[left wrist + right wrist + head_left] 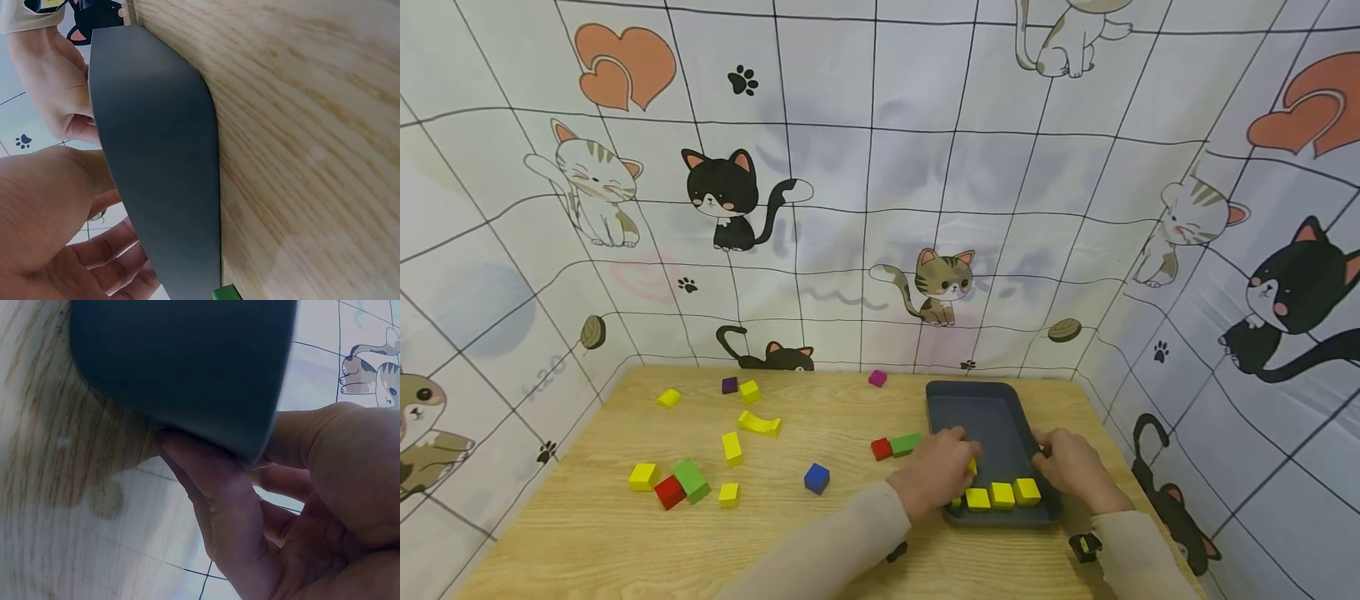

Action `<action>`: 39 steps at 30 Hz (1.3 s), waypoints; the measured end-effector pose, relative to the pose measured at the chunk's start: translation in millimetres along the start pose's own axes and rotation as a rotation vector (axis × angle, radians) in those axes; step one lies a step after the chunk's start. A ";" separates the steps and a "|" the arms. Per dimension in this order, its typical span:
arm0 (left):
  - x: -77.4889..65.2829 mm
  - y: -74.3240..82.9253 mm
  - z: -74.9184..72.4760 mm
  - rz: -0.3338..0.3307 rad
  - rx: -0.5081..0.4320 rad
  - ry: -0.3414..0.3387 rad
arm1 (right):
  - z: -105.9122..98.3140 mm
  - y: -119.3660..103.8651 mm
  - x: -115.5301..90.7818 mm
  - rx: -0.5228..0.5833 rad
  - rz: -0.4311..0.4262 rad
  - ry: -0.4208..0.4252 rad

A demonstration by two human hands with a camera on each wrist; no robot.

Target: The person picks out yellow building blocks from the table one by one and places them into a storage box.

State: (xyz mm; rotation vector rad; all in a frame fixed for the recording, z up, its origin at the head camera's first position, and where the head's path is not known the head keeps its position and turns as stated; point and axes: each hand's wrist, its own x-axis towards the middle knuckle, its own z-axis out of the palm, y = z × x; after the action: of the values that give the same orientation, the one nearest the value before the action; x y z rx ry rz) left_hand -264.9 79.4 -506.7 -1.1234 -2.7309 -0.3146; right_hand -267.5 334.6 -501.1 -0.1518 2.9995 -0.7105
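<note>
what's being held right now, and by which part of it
The right hand holds the tray by its right rim. The left hand is at a yellow block; whether it holds that cannot be told.

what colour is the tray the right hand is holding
The tray is dark grey, with a bluish cast; the head view shows it best.

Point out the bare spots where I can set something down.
The tray is bare at its far end, beyond the left hand. The table is open between the blue cube and magenta block, and on that cube's near side. Crowded: the tray's near end, with its yellow blocks.
</note>
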 end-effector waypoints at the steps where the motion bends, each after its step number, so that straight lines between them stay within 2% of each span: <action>1: 0.4 0.5 0.2 0.002 0.012 -0.003 | 0.0 0.1 0.1 0.001 0.001 0.000; 8: 0.5 1.6 -1.2 0.006 0.043 0.012 | -0.8 -0.9 0.8 -0.012 -0.001 -0.003; 16: -3.7 -2.5 -10.0 0.005 -0.033 0.040 | -3.5 -1.2 4.4 -0.032 -0.013 -0.001; 20: -8.1 -8.7 -16.5 -0.016 -0.052 0.059 | -3.7 -1.2 4.8 -0.029 -0.012 -0.004; 24: -15.5 -20.2 -23.9 -0.065 -0.049 0.086 | -3.5 -1.6 4.5 -0.028 -0.001 -0.004; 30: -30.2 -44.7 -31.1 -0.186 -0.034 0.105 | -4.1 -2.1 3.1 -0.027 0.018 -0.012; 35: -46.8 -69.4 -36.7 -0.263 -0.010 0.126 | -1.8 -1.6 1.2 -0.016 0.017 -0.008; 39: -63.8 -90.3 -41.2 -0.327 -0.027 0.146 | 0.1 -0.1 0.3 0.001 0.006 -0.006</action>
State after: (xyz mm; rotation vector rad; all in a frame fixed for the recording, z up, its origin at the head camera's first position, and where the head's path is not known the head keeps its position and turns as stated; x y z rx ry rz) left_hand -281.0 -36.7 -493.7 -0.6258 -2.7767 -0.4580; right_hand -267.8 334.4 -501.2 -0.1442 2.9928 -0.7094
